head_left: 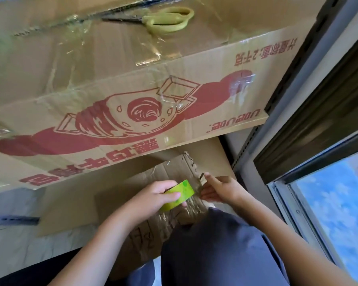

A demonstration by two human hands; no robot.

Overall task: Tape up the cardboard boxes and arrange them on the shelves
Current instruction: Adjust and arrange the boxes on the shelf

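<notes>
A large cardboard box [132, 104] with a red printed picture and clear tape across its top sits on a shelf board and fills the upper view. Below it lies a worn, torn cardboard box [170, 172]. My left hand [153, 197] grips a roll of tape [179, 194] with a green core, held against that box. My right hand [221, 188] pinches the tape's free end right beside the roll, near the box's torn corner.
Yellow-handled scissors [165, 19] lie on top of the large box. The wooden shelf board [254, 122] juts out at right. A metal shelf upright [298, 65] and a window frame [310, 153] stand at the right. My dark trousers [215, 250] are below.
</notes>
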